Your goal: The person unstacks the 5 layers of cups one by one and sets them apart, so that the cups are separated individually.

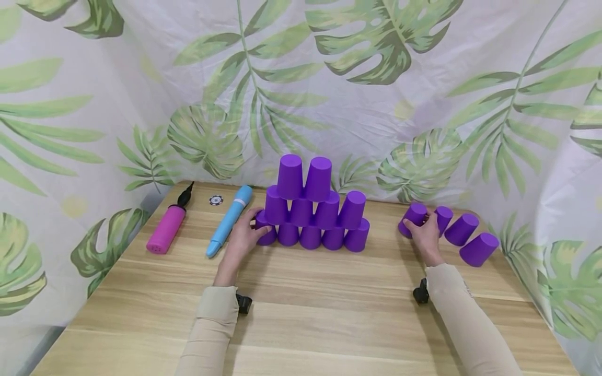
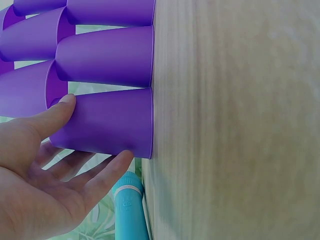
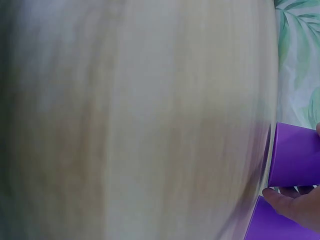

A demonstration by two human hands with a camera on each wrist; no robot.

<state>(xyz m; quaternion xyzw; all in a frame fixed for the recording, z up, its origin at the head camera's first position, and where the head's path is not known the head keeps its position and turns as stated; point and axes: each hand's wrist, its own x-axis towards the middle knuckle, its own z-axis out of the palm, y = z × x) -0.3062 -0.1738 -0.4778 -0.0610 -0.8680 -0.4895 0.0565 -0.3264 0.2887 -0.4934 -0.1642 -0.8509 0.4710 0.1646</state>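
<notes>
Upside-down purple cups form a stepped stack [image 1: 310,209] on the table, its top row just two cups. My left hand [image 1: 242,235] is at the lower left end cup [image 2: 110,122], thumb on one side and fingers along the other. That cup stands on the tabletop. Over on the right, my right hand [image 1: 427,237] grips another upside-down purple cup [image 1: 414,215] between thumb and fingers. In the right wrist view this cup [image 3: 297,155] is partly cut off by the frame edge, its rim at the tabletop.
Three more upside-down purple cups [image 1: 462,230] stand in a slanting row right of my right hand. Left of the stack lie a light blue tube-shaped pump [image 1: 229,222], a pink pump [image 1: 166,230] with a black nozzle and a poker chip [image 1: 216,200]. A leaf-print cloth [image 1: 357,104] hangs behind.
</notes>
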